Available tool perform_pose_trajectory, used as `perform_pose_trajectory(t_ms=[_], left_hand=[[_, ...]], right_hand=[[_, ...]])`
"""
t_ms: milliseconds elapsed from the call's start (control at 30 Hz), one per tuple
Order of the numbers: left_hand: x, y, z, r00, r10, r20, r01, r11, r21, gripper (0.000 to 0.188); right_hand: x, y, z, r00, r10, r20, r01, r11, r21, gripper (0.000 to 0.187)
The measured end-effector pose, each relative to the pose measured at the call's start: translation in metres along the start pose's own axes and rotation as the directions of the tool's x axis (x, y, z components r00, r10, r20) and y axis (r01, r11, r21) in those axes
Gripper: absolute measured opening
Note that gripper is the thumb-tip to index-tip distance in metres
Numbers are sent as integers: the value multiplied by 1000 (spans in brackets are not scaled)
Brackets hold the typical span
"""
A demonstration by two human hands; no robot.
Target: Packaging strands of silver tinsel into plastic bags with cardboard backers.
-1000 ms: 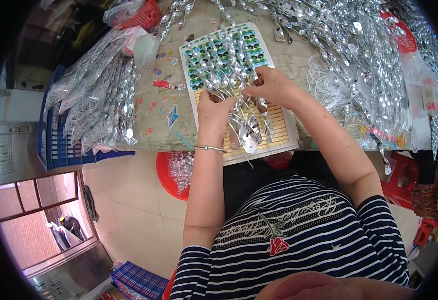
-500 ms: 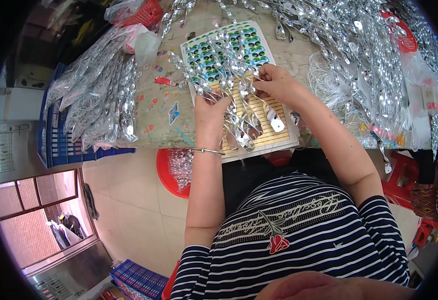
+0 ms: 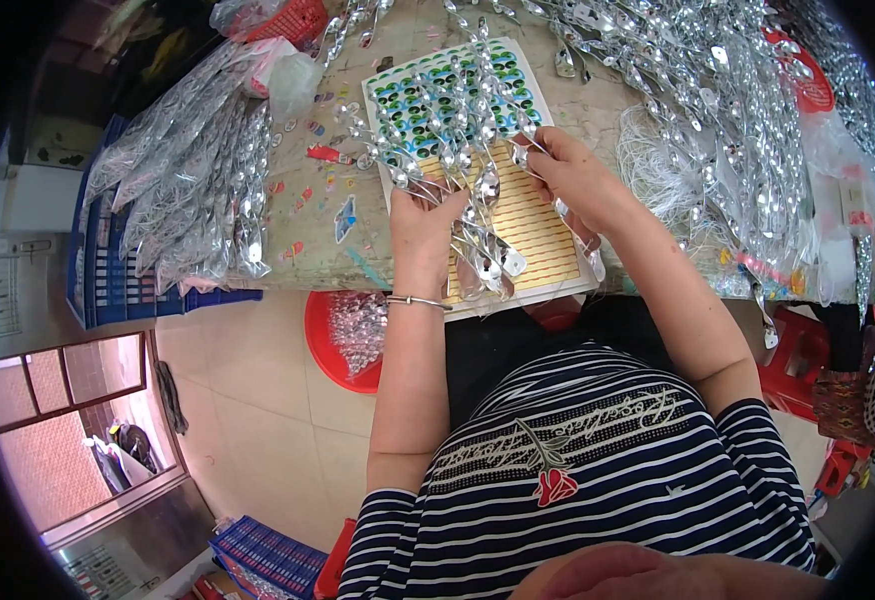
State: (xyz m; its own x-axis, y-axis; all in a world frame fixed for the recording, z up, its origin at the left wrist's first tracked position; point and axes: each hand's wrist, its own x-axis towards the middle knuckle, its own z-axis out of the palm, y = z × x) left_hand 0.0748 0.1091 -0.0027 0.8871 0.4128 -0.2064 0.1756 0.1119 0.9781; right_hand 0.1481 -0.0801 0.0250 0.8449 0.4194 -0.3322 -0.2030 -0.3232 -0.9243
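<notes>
My left hand (image 3: 422, 228) is closed round a bunch of shiny silver twisted strips (image 3: 486, 185), whose rounded ends fan out above and below it. Fingers bent, my right hand (image 3: 576, 182) pinches one silver strip near its upper part; the strip's lower end shows beneath the palm. Under both hands lies a sticker sheet (image 3: 548, 240) on a white board. Green and blue round stickers (image 3: 513, 85) fill its far half, and the near half is bare yellow backing with rows of lines. Part of the bunch hides behind my left fingers.
Bagged silver strips (image 3: 198, 190) lie over a blue crate (image 3: 93, 290) at the left. More loose strips (image 3: 698, 90) and white string (image 3: 648, 160) cover the table's right side. A red basin (image 3: 323, 340) holding clear-looking pieces stands on the floor below the table edge.
My right hand has moved slightly right with a strip, drawing it away from the bunch. The strips hanging below my left hand have shifted closer together.
</notes>
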Motion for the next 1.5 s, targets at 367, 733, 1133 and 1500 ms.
perform_pose_trajectory(t_ms=[367, 733, 1133, 1500], left_hand=[[-7, -2, 6, 997, 45, -66, -53, 991, -125, 47], [-7, -5, 2, 997, 8, -82, -23, 983, -182, 45], [-7, -5, 3, 994, 52, -97, -65, 989, -130, 39], [-7, -9, 0, 998, 46, -36, -51, 984, -171, 47]], right_hand=[[25, 16, 14, 915, -331, -232, 222, 891, -396, 39], [15, 0, 11, 997, -7, -70, 25, 965, 263, 35], [12, -1, 6, 994, 92, -65, -53, 889, 455, 26], [51, -18, 31, 976, -114, -184, 19, 892, -451, 51]])
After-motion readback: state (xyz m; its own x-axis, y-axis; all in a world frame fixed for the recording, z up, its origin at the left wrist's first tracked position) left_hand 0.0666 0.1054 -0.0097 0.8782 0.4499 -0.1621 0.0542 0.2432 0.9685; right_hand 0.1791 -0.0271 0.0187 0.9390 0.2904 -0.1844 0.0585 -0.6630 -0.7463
